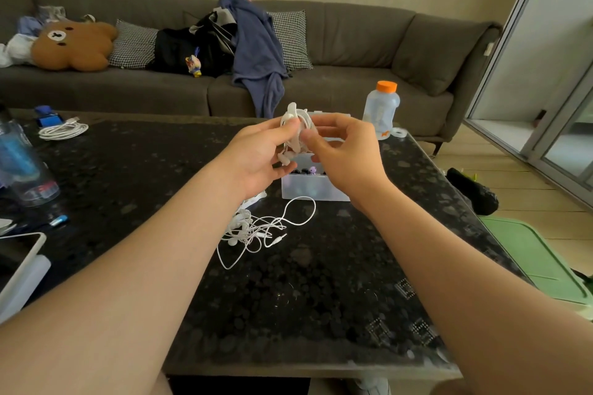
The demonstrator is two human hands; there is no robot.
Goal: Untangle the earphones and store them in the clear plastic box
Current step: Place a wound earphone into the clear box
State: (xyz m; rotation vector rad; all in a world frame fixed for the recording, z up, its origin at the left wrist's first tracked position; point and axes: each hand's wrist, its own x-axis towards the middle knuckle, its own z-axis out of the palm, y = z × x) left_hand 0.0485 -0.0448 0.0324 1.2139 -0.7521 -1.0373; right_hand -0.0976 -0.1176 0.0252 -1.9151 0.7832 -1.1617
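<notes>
Status: both grips are up over the clear plastic box (315,192), working one set of earphones.

- left grip (256,157): fingers curled round the wound earphones (296,125), bundle held against thumb and fingertips.
- right grip (346,154): thumb and fingers pinch the same bundle from the other side (thumb is blurred, so exact contact point is unclear).
- the bundle sits in the air between the hands, above the far part of the box, not inside it.
- second set, the tangled earphones (256,231), lies on the desk (288,314) just in front of the box, beside the left forearm. Loose loops and a plug stick out.
- the box is open-topped as far as I can tell, with small dark bits and something purple inside.

Risks from here, my read:
- the coil springs open if either pinch loosens before it is down in the box, which means re-winding.
- a dangling end may catch the box rim and drag the box (it looks light).
- the left forearm could sweep the tangled set and tighten its knots.
- the bottle (382,109) stands near the right side; a wide elbow move could tip it.
</notes>
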